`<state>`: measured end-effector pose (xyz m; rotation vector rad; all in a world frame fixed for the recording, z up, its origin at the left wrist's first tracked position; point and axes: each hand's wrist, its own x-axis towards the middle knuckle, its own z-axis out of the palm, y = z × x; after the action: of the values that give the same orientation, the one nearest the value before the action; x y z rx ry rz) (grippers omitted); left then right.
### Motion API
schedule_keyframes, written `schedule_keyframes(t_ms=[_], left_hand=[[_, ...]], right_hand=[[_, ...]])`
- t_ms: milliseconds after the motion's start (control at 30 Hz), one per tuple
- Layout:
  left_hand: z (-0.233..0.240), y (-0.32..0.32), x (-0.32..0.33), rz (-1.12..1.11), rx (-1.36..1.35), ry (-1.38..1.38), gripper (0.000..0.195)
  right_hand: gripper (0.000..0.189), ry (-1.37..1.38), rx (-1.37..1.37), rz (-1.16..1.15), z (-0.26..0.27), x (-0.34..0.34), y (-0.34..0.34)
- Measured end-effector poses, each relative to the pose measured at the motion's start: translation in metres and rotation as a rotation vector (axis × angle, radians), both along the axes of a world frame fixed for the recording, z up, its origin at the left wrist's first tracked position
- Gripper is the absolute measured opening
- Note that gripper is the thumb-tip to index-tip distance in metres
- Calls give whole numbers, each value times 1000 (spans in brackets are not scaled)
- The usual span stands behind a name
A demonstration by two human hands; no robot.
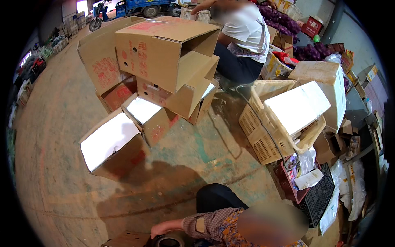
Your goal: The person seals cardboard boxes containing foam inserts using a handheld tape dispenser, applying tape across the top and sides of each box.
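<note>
Neither of my hands is in view. Before me on the worn floor (172, 160) stand two cardboard cartons with bright white tops, one carton (129, 163) nearer and another carton (157, 129) just behind it. Past them is a pile of cartons, and its uppermost carton (148, 58) lies on its side with the open end facing right. To the right, a cream plastic crate (259, 142) holds a tilted white box (296, 106), which looks like foam. A long bent metal rod (262, 120) leans over the crate's side.
A co-worker in a white shirt (243, 27) sits behind the cartons. Another person's checked sleeve (202, 223) reaches toward a carton (129, 239) and a dark ring-shaped thing (168, 241). A maroon crate (287, 182), a black crate (318, 194) and purple net sacks (311, 51) line the right.
</note>
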<state>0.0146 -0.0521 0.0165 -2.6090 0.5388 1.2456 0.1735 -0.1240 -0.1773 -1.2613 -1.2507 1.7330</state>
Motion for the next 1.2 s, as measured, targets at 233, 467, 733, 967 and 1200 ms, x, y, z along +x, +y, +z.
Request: schedule_keyframes(t_ms=[233, 467, 733, 967, 1200], left_hand=[[-15, -5, -6, -29, -17, -69, 48], [-13, -5, -9, -37, 35, -37, 50], [-28, -3, -36, 113, -82, -120, 48], [-59, -4, -53, 35, 98, -151, 52], [-48, -16, -24, 60, 13, -20, 55]], right_hand=[[22, -365, 472, 58, 34, 8, 1], [25, -397, 205, 27, 87, 13, 1], [26, -455, 148, 17, -2, -51, -17], [24, -641, 98, -405, 147, 97, -13], [29, -620, 191, -719, 177, 137, -43]])
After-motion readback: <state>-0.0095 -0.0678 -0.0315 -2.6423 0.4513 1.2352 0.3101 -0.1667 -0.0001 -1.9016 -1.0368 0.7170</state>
